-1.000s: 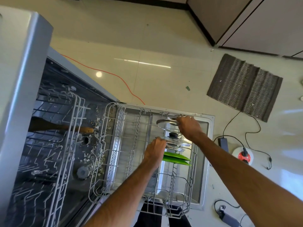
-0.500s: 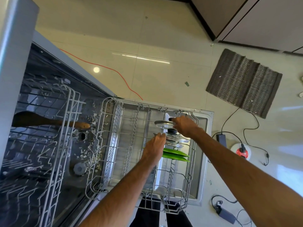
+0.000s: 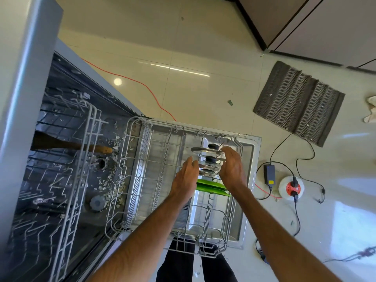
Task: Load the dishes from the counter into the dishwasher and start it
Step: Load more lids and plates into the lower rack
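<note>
Two glass lids with black knobs stand on edge in the pulled-out lower rack [image 3: 130, 139] of the open dishwasher: a far lid [image 3: 203, 150] and a near lid [image 3: 209, 169]. Just behind them toward me stand two green plates [image 3: 211, 187]. My left hand [image 3: 186, 178] is at the left rim of the near lid, its fingertips touching it. With its fingers straight, my right hand [image 3: 232, 169] lies flat against the right side of both lids. Neither hand curls round a lid.
The upper rack [image 3: 89, 139] juts out at the left with a wooden spatula [image 3: 97, 148] in it. Pale scraps litter the tub floor [image 3: 109, 180]. On the tiled floor lie an orange cable [image 3: 142, 84], a grey mat [image 3: 299, 102] and a round power socket [image 3: 291, 187] with black cords.
My right hand has let go of the far lid's rim and slid down its right side, fingers now straight. My left hand has loosened on the near lid.
</note>
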Demonstrator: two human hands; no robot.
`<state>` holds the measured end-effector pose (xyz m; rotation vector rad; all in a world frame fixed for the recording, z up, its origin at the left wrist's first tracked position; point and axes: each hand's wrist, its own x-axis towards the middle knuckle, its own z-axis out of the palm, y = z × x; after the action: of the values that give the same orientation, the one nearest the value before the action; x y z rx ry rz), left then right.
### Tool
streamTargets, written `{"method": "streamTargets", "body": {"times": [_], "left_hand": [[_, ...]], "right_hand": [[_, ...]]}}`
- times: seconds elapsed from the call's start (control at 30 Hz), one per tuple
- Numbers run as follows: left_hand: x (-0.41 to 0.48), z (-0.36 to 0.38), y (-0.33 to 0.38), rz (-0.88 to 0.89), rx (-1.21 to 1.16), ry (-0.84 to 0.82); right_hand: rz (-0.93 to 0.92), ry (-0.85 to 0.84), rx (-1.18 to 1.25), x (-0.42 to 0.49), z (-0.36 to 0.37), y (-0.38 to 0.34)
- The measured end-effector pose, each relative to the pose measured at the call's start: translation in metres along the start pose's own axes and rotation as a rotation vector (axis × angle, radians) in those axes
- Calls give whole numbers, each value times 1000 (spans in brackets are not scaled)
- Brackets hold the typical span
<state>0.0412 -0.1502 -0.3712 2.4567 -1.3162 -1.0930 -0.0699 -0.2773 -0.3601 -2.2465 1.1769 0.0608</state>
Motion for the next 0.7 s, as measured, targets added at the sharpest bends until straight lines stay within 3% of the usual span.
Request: {"method": "streamTargets", "body": {"times": [0.17,0.43,0.7], "left_hand": [[-13,4,1,17,11,19],[-63,4,11,-16,17,63],[-165,-15,48,-197,43,74]], "right_hand": [[103,74,92,-52,13,-17],[100,-99,75,-94,6,-49],[-32,-253,19,-145,-57,-82]]}}
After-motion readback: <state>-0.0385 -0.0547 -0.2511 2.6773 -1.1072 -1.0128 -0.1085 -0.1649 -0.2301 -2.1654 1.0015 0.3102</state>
